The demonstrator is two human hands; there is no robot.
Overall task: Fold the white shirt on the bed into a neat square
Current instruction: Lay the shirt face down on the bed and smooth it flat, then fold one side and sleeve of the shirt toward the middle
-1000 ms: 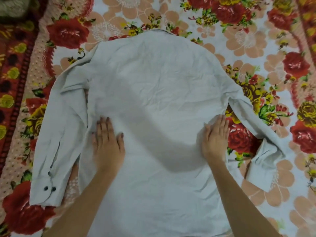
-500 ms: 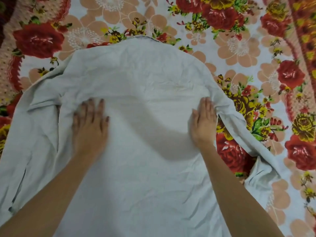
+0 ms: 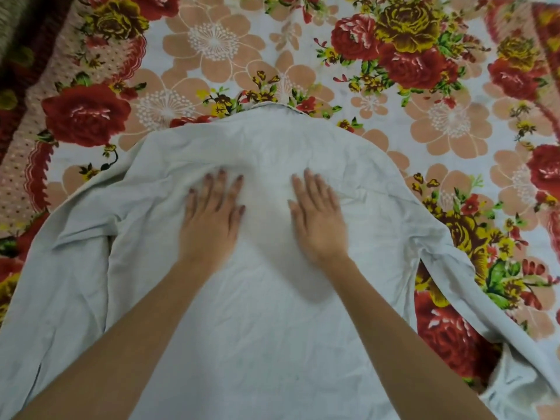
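Floral bedsheet (image 3: 448,122) — perhaps bare floor top-left.

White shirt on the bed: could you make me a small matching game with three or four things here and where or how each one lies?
Things:
1. left hand
2. right hand
3. collar
4. bedsheet

States:
A. flowered, under everything
B. flat on the white shirt, nearer the crumpled sleeve
C. at the shirt's far edge
D. flat on the shirt, nearer the sleeve that angles outward

Pairs: 1-B, 2-D, 3-C, 4-A
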